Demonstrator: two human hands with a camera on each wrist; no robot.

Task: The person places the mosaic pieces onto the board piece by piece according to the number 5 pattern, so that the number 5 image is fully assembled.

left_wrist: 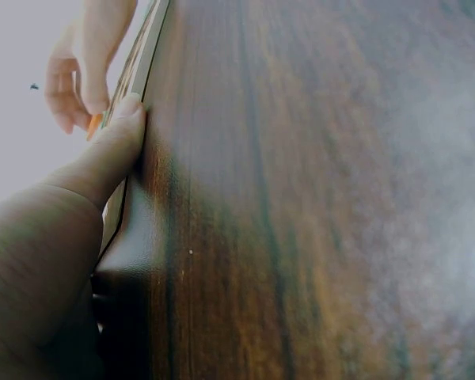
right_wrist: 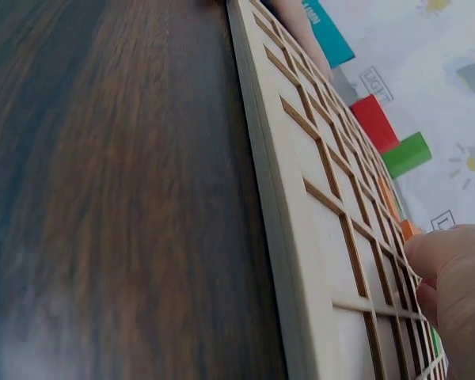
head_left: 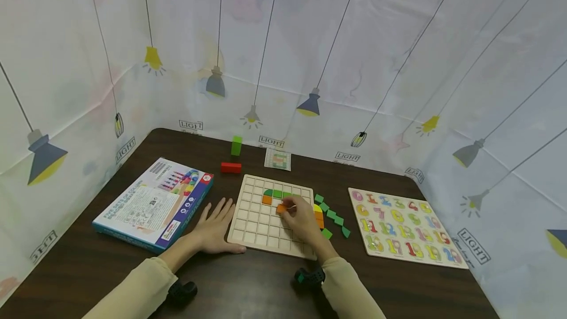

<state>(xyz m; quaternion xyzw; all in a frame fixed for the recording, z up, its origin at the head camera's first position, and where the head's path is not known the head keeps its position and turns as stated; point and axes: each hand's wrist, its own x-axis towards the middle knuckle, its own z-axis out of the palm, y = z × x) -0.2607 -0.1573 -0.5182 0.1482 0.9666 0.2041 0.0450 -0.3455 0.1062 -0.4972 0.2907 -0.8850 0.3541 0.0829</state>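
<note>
The white lamp-patterned backdrop sheet (head_left: 398, 63) carries small boxed labels reading "LIGHT". The pale wooden number puzzle board (head_left: 405, 227) at the right shows coloured numerals, 0 to 19 as far as they can be read. Print on the blue box (head_left: 155, 203) at the left is too small to read.

one grid board (head_left: 259, 223), one number puzzle (head_left: 405, 228), one box (head_left: 155, 203), two hands (head_left: 217, 228)

Your head camera looks down and forward over the whole dark table (head_left: 266, 289). Both wrist cameras sit almost on the tabletop, very close, each skimming along the wooden grid board (right_wrist: 301, 237) from opposite sides; all three views share that board.
</note>
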